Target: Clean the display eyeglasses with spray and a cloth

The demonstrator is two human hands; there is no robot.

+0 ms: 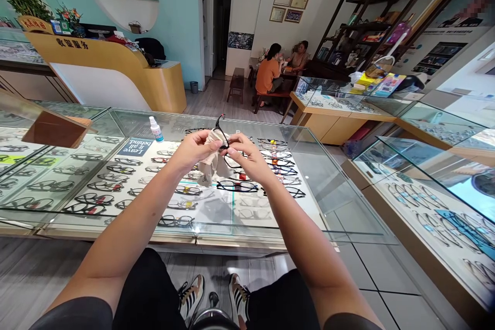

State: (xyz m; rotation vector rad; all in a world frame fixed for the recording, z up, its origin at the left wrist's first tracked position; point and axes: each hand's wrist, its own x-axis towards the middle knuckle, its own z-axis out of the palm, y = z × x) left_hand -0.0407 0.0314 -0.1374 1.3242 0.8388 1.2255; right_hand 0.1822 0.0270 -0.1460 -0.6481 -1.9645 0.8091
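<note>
Head view: pinching beige cloth (211, 170) with closed fingers of left hand (198, 147), gripping dark glasses (224, 147) with right hand (249, 155), holding both at twelve o'clock above display case (240, 243); ideally supporting firmly, pressing lightly, avoiding twisting.

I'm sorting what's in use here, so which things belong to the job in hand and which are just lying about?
Job: dark glasses, beige cloth, held between left hand and right hand; perhaps the white bottle.
Lying about: displayed glasses, blue sign.
</note>
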